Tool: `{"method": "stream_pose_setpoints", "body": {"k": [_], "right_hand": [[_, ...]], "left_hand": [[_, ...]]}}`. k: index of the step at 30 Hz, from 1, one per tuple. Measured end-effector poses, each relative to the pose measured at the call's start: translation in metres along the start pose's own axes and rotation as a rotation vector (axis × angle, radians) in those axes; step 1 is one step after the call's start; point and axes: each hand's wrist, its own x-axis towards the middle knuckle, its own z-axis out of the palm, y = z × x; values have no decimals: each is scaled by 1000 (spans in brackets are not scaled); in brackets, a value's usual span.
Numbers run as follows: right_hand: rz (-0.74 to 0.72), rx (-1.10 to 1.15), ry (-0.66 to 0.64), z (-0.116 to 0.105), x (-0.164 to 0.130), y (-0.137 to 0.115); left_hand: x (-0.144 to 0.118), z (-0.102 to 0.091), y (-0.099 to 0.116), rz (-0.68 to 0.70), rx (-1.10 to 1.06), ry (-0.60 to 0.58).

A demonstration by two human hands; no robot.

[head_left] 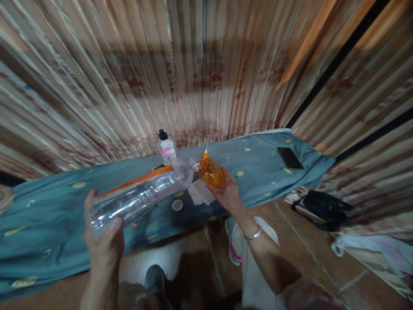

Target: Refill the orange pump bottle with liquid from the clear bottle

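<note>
A striped curtain (pixel 206 69) with reddish prints hangs across the far side. Below it a long table (pixel 264 163), covered in teal cloth with small yellow motifs, runs from left to right. The brown tiled floor (pixel 300 237) shows on the near side, with a pale bundle (pixel 374 258) at its right edge and a black bag (pixel 322 209) just beyond the bundle, near the table's right end.

A clear bottle (pixel 138 198) is held over the left-centre of the table, tilted, its base to the left and near, its neck to the right and far. An orange-edged strip (pixel 135 178) shows just beyond it, partly hidden. The left hand (pixel 105 237) grips the clear bottle around its base, thumb on the near side. A grey shoe (pixel 155 280) is on the floor in front of the table.

The right hand (pixel 229 191) is closed around the orange bottle (pixel 211 172), whose end meets or nearly meets the clear bottle's mouth; actual contact is too small to tell. A white tip (pixel 206 150) points away at its far side. The white bottle (pixel 168 150), black-topped, stands at the table's far edge. A dark phone (pixel 290 158) lies toward the right end. Crumpled paper (pixel 201 196) lies below the orange bottle, with a small round disc (pixel 177 205) to its left.
</note>
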Motion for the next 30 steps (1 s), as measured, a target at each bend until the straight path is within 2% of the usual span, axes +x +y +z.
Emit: {"method": "stream_pose_setpoints", "body": {"k": [30], "right_hand": [[-9, 2, -5, 0, 0, 2]], "left_hand": [[0, 5, 3, -10, 8, 3]]}}
